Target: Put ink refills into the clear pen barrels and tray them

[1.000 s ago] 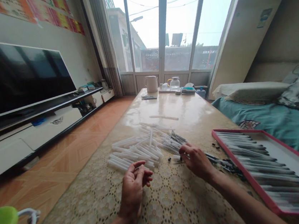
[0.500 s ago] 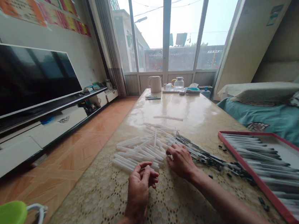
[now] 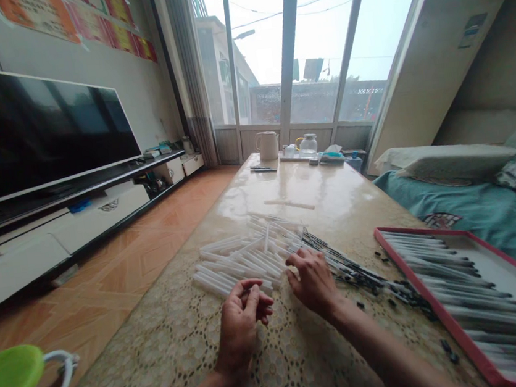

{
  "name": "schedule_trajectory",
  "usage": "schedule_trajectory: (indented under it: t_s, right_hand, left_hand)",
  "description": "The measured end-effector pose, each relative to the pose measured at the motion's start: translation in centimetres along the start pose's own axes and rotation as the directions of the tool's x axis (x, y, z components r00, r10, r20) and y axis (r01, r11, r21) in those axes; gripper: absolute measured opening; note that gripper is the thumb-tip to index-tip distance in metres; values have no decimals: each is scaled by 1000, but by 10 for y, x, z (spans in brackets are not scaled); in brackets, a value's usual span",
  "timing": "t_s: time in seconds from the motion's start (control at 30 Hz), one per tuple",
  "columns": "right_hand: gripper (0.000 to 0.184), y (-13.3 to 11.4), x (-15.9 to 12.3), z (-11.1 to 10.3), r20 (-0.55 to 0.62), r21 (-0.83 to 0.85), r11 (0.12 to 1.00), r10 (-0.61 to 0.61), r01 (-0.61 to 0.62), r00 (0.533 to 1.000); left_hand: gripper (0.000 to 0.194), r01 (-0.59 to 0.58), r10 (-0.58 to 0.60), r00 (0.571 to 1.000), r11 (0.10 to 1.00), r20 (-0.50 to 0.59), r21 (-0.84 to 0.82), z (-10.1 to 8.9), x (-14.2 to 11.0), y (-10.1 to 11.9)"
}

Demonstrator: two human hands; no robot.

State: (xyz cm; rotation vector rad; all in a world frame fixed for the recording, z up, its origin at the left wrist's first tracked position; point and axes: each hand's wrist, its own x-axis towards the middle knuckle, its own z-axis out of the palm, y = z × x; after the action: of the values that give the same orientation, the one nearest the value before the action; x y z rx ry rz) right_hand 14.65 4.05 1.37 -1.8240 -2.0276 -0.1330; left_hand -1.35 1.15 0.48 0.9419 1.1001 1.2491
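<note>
Left hand (image 3: 240, 329): curled, fingertips close together (possibly pinching something small; too small to tell).
Right hand (image 3: 312, 280): fingers bent down against the white plastic tubes (image 3: 242, 262).
Tubes: loose pile on the counter (image 3: 284, 178).

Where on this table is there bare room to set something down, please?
The widest free patch is the glossy tabletop between the white plastic tubes and the white jug, apart from one pale strip. Another is the lace cover below the left hand. Dark rods crowd the right hand, up to the red-rimmed tray.
</note>
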Motion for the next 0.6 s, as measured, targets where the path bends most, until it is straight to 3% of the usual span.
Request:
schedule_trajectory:
  t_s: [0.17, 0.37, 0.47, 0.6]
  right_hand:
    - [8, -11, 11, 11, -6, -19, 1000, 4, -4, 1000]
    - [7, 4, -10, -10, -40, -1, 1000, 27, -27, 999]
    - [6, 13, -33, -21, -68, 171, 985, 15, -3, 998]
    - [7, 14, -62, -27, -53, 390, 918, -62, 78, 997]
  left_hand:
    - [21, -15, 15, 1000, 1000, 5, -4, -2, 1, 0]
    - [22, 13, -9, 997, 999, 78, -45, -1, -3, 2]
    - [32, 143, -107, 970, 977, 218, -156, 4, -8, 2]
    - [40, 339, -244, 899, 914, 364, -222, 7, -13, -3]
